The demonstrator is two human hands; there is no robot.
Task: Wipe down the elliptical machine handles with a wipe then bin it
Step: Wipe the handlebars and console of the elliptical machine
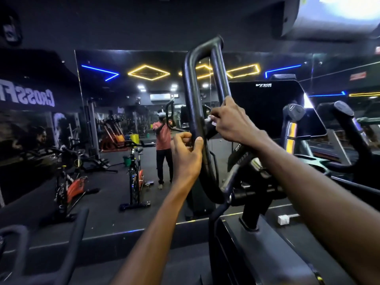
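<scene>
The elliptical's black looped handle [192, 95] rises in the middle of the view, in front of a wall mirror. My left hand [186, 157] grips the lower part of the loop's left bar, thumb around it. My right hand [230, 122] is higher, closed on a small white wipe [208, 119] that it presses against the inner side of the same bar. Only a bit of the wipe shows past my fingers. A second pair of black handles [293, 114] stands to the right, beside the console.
The dark console screen [265, 108] sits right of the loop. The elliptical's black body [257, 243] fills the lower right. The mirror [123, 120] shows spin bikes, gym machines and a person's reflection. A curved black bar [78, 229] is at the lower left.
</scene>
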